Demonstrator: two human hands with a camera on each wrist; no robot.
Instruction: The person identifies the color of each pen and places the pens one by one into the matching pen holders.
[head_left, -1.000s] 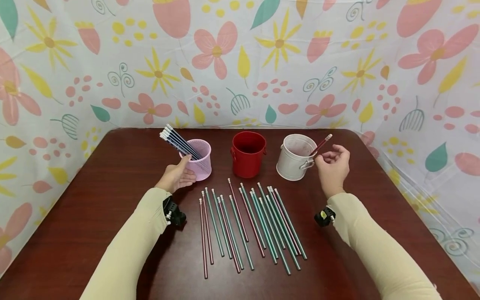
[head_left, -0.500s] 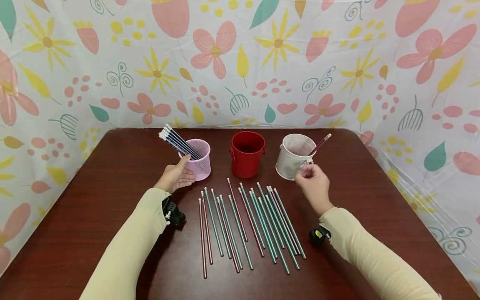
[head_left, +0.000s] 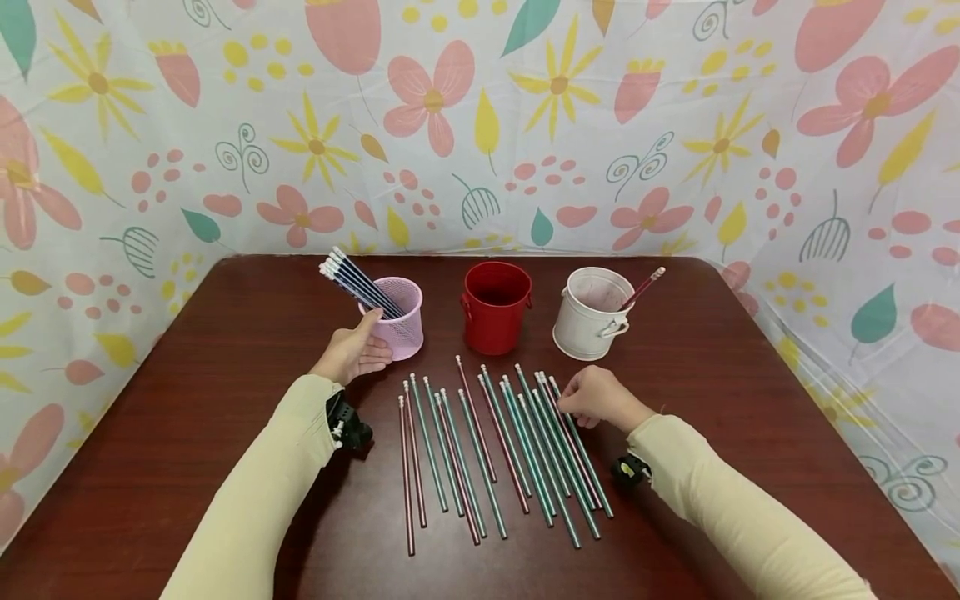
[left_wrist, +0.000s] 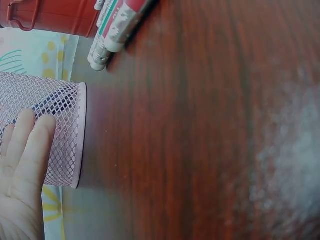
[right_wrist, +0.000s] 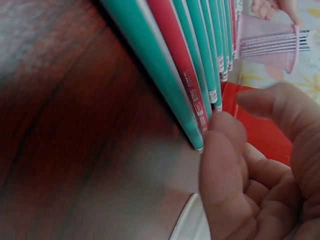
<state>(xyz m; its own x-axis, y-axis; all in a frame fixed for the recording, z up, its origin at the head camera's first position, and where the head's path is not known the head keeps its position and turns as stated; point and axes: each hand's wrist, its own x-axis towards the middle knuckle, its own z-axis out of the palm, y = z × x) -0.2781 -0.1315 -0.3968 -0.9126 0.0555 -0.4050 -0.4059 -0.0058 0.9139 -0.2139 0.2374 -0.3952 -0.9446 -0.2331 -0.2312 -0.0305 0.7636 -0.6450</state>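
My left hand [head_left: 352, 346] rests against a pink mesh pencil cup [head_left: 405, 329], thumb at its rim and straight fingers along its side, as the left wrist view also shows. Several dark blue pencils [head_left: 356, 281] with white erasers lean in that cup. My right hand [head_left: 600, 396] is over the eraser ends at the right side of a row of teal and red pencils. In the right wrist view its thumb and forefinger stand apart with nothing between them, the forefinger right by a red pencil [right_wrist: 175, 42] and a teal pencil [right_wrist: 145, 55].
Behind the row stand a red bucket [head_left: 495, 321] and a white bucket [head_left: 583, 327] with a handle. One red pencil [head_left: 645, 286] leans in the white bucket. Loose pencils lie across the middle of the brown table [head_left: 187, 400]; a floral curtain [head_left: 480, 125] hangs behind.
My right hand has moved from beside the white bucket, left and towards me, down to the pencil row. My left hand has stayed at the pink cup.
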